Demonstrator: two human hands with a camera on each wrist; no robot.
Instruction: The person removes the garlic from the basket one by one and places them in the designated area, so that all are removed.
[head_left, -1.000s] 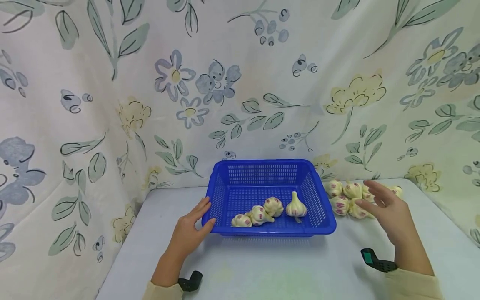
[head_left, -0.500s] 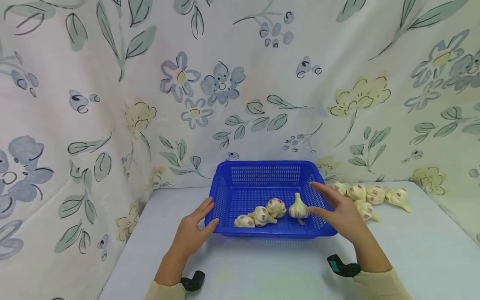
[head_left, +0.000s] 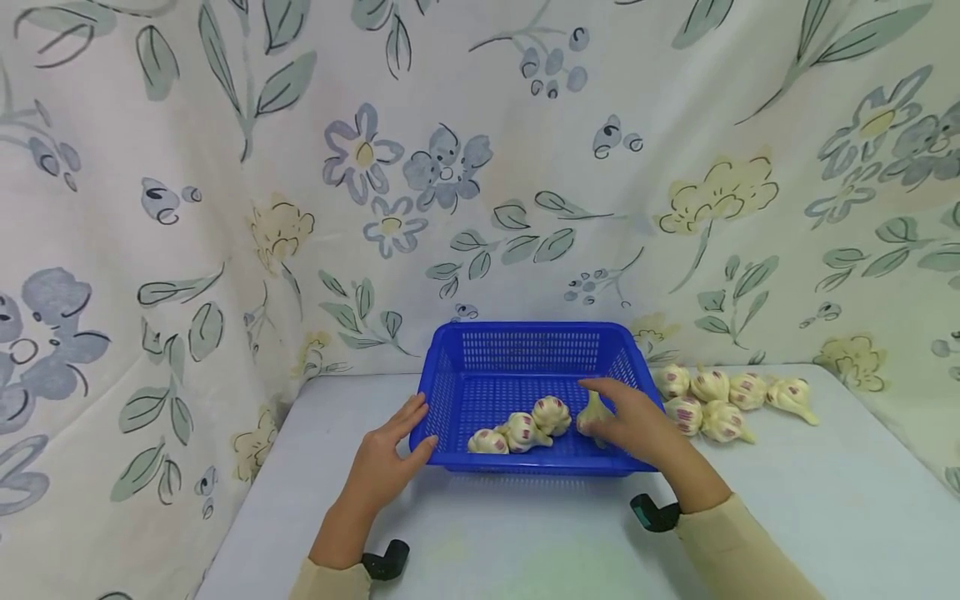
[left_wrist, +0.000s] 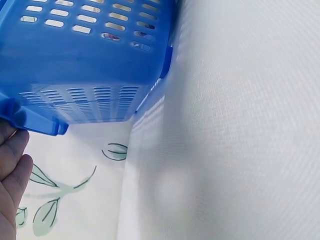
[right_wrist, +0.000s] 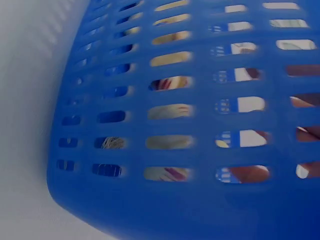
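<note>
A blue plastic basket [head_left: 517,463] with slotted sides stands on the table. Several garlic bulbs lie inside, including a garlic bulb [head_left: 552,415] left of centre. My left hand [head_left: 381,462] touches the basket's left rim with straight fingers, thumb near the front corner. In the left wrist view its fingers [left_wrist: 14,155] lie against the rim's outside. My right hand [head_left: 633,421] reaches over the right rim, fingers and thumb spread about an upright garlic bulb [head_left: 590,408], partly hidden by the thumb. Through the slots in the right wrist view, that bulb and the fingers appear separate; contact is unclear.
Several more garlic bulbs [head_left: 720,422] lie right of the basket on the white table [head_left: 525,533]. A flowered cloth [head_left: 525,150] hangs behind the table and along its left side.
My right hand has moved left from above the loose garlic bulbs into the basket, around the upright bulb. My left hand stays at the left rim. The view has shifted slightly.
</note>
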